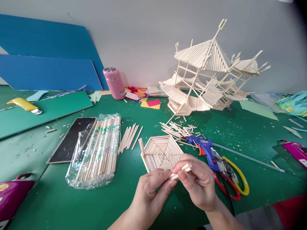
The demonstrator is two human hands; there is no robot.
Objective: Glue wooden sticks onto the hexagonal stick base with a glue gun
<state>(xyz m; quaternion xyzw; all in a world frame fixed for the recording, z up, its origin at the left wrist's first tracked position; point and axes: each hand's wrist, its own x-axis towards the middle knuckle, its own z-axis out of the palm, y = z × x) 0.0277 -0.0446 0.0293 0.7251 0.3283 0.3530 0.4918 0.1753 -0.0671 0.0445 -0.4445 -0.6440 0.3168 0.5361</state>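
Observation:
Short pale wooden sticks (181,171) are pinched together between both hands, low in the middle of the view. My left hand (153,188) grips their left end with thumb and fingertips. Their right end is held by my right hand (198,182), also closed. Just behind the hands lies a polygonal panel (164,152) of concentric wooden sticks, with short sticks standing up at its left corner. The hands hide the panel's near edge. A blue glue gun (205,148) rests to the right of the panel, near a loose pile of cut sticks (178,130).
A stick-built pavilion model (203,76) stands at the back right. Bagged sticks (99,150) overlap a dark phone-like slab (69,140) on the left. Red- and yellow-handled tools (236,179) lie at right. Also present are a pink flask (114,83) and a yellow cutter (22,104).

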